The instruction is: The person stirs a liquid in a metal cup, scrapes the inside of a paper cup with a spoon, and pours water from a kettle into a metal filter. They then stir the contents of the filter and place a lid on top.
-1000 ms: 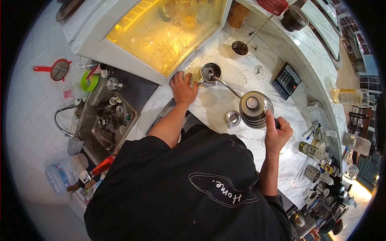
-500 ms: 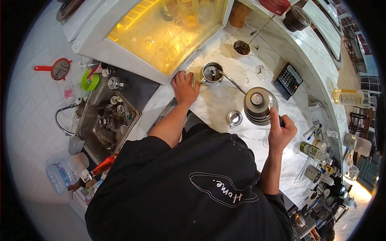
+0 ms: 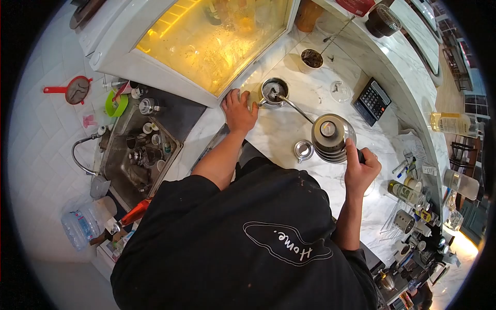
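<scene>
My right hand (image 3: 361, 168) is wrapped round the black handle of a steel gooseneck kettle (image 3: 333, 135). The kettle's long thin spout reaches left, its tip over the mouth of a metal cup (image 3: 274, 92) with a side handle. Something dark and wet shows inside the cup. Flat on the marble counter, fingers spread, my left hand (image 3: 240, 112) rests just left of the cup, near the lit cabinet's corner. Below the spout stands a small metal strainer (image 3: 303, 151) on the counter, left of the kettle.
A lit glass-front cabinet (image 3: 206, 46) stands ahead on the left. Toward the back are a cup of dark grounds (image 3: 311, 59), a clear lid (image 3: 339, 91) and a calculator (image 3: 372, 102). A sink (image 3: 116, 165) with dishes lies left; bottles, including a green one (image 3: 404, 192), crowd the right.
The kettle has shifted very slightly left and down, with its spout still over the cup. My left hand stays nearly where it was. The camera view has moved a little.
</scene>
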### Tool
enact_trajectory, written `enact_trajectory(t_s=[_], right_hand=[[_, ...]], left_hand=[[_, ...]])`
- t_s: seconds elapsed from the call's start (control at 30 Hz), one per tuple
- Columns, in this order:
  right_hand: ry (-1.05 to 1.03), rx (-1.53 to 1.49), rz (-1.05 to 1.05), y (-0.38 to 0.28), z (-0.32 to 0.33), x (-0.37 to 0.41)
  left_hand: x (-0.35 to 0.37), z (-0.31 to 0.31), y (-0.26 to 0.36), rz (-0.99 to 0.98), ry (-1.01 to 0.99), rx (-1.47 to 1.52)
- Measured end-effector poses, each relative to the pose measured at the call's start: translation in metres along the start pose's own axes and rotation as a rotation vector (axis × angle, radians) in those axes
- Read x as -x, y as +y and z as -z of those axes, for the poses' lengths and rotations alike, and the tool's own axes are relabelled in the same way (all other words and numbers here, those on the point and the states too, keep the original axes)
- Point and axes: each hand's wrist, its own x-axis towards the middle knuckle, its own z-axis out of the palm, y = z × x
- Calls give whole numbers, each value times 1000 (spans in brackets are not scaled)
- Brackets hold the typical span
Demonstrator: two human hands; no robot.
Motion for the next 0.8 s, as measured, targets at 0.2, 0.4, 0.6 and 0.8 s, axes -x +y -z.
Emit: enact_trajectory(t_s=[0.2,0.4,0.6,0.8], right_hand=[[-1,-19,-20,-2,-5,-3],[17,-11,23,1,-4,-7],[16,24,48,3,4,-8],[17,11,-20,0,7,-3]], left_hand=[[0,-1,-1,-6,-4,6],[1,0,0,5,-3,19],[0,2,0,7,-14,-5],[0,-2,-2,-3,3,-5]])
